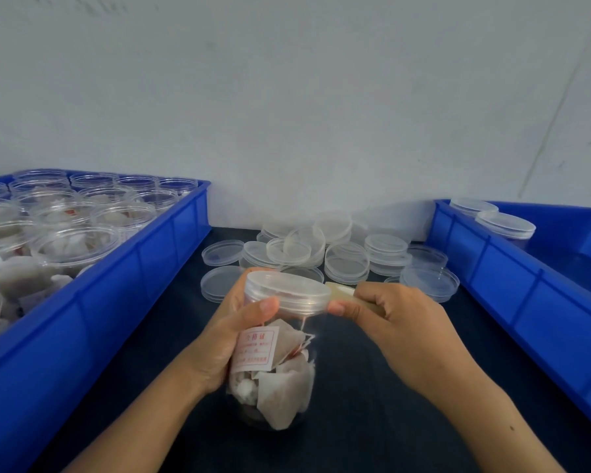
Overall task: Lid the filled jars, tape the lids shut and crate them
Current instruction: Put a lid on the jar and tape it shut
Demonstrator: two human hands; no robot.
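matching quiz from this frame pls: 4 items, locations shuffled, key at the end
Items:
1. unlidded filled jars
2. loose lids
3. lidded jars
4. tape roll

Places:
A. right hand
B. left crate
C. right crate
D. dark tabletop, by the wall

Pairs: 1-B, 2-D, 3-C, 4-A
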